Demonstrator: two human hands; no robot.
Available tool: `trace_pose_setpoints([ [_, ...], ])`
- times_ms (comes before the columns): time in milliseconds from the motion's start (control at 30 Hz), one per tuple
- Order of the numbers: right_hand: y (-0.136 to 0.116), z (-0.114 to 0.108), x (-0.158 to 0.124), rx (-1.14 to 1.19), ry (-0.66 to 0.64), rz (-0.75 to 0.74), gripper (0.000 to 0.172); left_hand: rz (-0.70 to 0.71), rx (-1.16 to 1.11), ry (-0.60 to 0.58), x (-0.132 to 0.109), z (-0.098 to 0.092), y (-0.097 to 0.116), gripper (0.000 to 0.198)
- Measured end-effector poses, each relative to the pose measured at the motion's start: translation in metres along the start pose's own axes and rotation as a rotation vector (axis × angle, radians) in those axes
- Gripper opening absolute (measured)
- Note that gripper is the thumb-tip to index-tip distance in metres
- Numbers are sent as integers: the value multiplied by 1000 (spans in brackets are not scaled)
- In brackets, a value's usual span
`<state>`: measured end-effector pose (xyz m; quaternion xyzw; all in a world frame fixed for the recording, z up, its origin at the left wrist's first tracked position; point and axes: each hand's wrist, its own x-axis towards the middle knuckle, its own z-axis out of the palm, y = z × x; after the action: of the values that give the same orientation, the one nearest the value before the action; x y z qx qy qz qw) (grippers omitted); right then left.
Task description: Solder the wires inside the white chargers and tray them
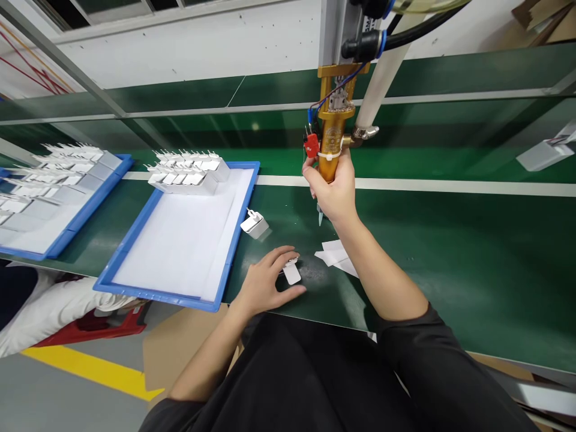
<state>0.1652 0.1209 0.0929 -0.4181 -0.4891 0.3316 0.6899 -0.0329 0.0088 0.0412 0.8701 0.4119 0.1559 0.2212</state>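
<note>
My right hand [333, 186] is wrapped round a gold-coloured dispensing gun [332, 135] that hangs from above. Its thin pale nozzle [320, 216] points down at the green bench. Lower and to the left, my left hand [265, 279] lies on the bench, its fingers and thumb curved round a small white part [292, 272] with a flat tab. The fingertips partly cover that part. Beyond this hand, a white box-shaped housing [255, 224] with a raised flap stands beside the blue tray [220, 288].
White housings [189, 174] stand in rows at the tray's far end. A second blue tray [67, 231] at left holds several more. White paper pieces [335, 257] lie under my right forearm. Another person's leg [58, 309] and a red stool [94, 327] are at lower left.
</note>
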Motion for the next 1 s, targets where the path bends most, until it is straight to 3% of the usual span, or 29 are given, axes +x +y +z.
trace_pose_setpoints([
  [67, 1, 0, 0, 1, -1, 1, 30, -61, 59, 118, -1, 12, 5, 58],
  [167, 2, 2, 0, -2, 2, -3, 30, -122, 30, 209, -2, 17, 9, 39],
  [233, 2, 3, 0, 1, 6, -12, 29, -122, -90, 138, -3, 7, 8, 33],
  [367, 1, 4, -1, 5, 6, -25, 29, -123, -404, -97, -6, -25, 0, 55],
  [500, 0, 4, -2, -6, 7, -29, 28, -192, -690, -135, -6, -40, -19, 56],
  [700, 0, 3, -2, -15, 5, -19, 29, -290, -790, -23, -13, -18, -35, 43],
  [867, -4, 3, -3, 7, 7, -11, 28, -299, -673, 279, -24, 14, -32, 37],
  [1000, -7, 5, -5, 42, -2, -5, 28, -311, -478, 392, -29, 26, -28, 39],
])
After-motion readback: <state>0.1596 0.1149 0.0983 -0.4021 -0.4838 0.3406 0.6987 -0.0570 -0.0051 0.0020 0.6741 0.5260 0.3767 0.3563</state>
